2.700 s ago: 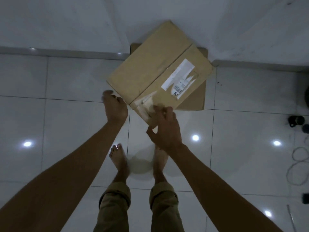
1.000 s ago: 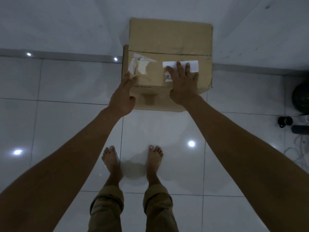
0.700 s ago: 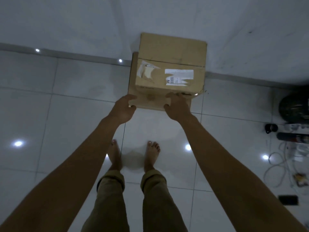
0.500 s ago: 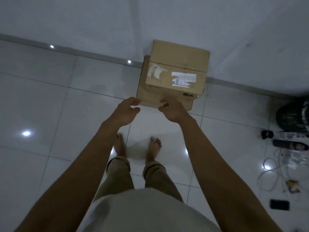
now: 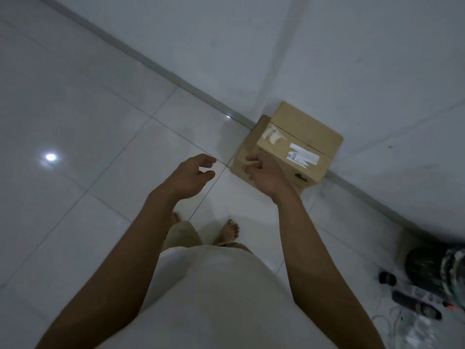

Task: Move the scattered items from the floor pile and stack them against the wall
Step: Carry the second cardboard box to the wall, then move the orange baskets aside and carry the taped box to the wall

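Our left hand [image 5: 191, 176] and right hand [image 5: 264, 172] hang mid-frame, fingers loosely curled, holding nothing. Just past the right hand, the box [image 5: 299, 144] sits on a flatter carton against the wall [image 5: 352, 59] (right of centre).

Glossy white tiled floor [image 5: 83, 102], and pushed against the wall's base a flat cardboard piece [image 5: 247, 149] lies with a cardboard box [image 5: 299, 137] on top. Bare feet [image 5: 229, 231] are planted mid-floor. Far right: a dark bag [image 5: 437, 269], cables [image 5: 392, 318] and small dark gadgets lie scattered.
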Demonstrator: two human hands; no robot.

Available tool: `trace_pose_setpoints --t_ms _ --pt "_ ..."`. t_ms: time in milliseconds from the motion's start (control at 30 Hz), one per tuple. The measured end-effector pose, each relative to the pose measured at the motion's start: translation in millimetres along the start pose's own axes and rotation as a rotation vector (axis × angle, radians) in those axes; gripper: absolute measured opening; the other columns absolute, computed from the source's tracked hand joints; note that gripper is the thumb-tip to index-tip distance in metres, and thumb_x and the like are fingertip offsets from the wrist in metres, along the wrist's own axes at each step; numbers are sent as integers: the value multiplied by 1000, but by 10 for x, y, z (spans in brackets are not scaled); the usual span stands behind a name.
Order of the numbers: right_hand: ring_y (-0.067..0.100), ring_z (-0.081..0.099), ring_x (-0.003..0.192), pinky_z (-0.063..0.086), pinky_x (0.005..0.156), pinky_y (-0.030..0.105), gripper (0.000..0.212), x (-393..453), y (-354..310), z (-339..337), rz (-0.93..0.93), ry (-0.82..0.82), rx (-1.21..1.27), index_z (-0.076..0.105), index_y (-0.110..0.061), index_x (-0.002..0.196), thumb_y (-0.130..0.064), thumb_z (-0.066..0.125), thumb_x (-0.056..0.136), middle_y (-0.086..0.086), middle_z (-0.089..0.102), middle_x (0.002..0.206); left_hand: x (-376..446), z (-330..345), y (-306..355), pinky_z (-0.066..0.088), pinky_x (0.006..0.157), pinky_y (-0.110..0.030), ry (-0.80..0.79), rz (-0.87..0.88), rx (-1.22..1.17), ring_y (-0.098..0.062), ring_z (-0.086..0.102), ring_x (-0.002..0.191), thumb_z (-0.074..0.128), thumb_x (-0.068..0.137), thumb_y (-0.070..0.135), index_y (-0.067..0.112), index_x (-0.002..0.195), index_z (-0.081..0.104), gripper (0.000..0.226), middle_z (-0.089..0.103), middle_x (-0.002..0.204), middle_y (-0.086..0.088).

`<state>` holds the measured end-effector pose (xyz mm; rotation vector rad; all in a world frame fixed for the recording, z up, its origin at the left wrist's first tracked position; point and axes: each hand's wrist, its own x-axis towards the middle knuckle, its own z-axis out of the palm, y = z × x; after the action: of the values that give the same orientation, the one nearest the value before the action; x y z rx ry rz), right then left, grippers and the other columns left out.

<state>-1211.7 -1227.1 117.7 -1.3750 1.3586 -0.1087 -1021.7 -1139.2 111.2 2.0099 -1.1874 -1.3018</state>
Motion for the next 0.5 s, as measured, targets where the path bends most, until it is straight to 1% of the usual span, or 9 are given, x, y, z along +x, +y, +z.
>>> trace_pose_setpoints --t_ms 33,67,167,200,300,400,500 --pt "20 59 105 48 88 32 32 -27 -29 96 -6 -21 -3 56 -23 124 -28 59 93 2 61 114 -102 -38 -65 42 68 -15 34 -14 -18 -14 56 98 56 96 20 19 132 52 36 54 128 2" --pt "21 60 106 47 89 33 32 -65 -59 195 -15 -48 -14 57 -22 124 -28 60 92 4 61 115 -214 -72 -136 42 67 -15 66 -29 -32 -14 56 98 56 96 20 19 132 52 36 54 129 1" --pt "22 62 102 47 80 29 34 -204 -119 495 -43 -172 -88 57 -20 125 -29 62 92 4 61 110 -586 -169 -375 43 71 -20 126 -72 -50 -15 57 97 56 96 21 19 132 51 37 54 129 0" --pt "22 62 102 46 79 28 36 -257 -149 596 -52 -222 -124 57 -20 126 -31 63 92 3 61 109 -710 -209 -477 43 74 -22 144 -90 -54 -15 57 98 56 96 22 19 133 51 37 54 130 1" --pt "20 61 104 45 85 30 38 -392 -224 856 -81 -329 -239 56 -22 128 -34 63 92 4 62 113 -1080 -309 -771 42 77 -24 231 -156 -108 -16 57 100 57 96 23 21 133 51 38 54 131 1" --pt "20 61 104 44 83 29 37 -551 -274 1123 -109 -351 -293 56 -22 127 -34 63 92 4 62 114 -1473 -344 -1050 44 68 -21 330 -199 -200 -16 59 97 57 96 23 21 132 51 37 55 130 1" --pt "19 63 98 45 78 28 35 -767 -258 1451 -151 -360 -343 57 -23 125 -34 63 92 3 63 110 -1934 -261 -1312 44 66 -18 421 -225 -272 -13 59 96 56 96 23 22 132 51 36 55 129 2"
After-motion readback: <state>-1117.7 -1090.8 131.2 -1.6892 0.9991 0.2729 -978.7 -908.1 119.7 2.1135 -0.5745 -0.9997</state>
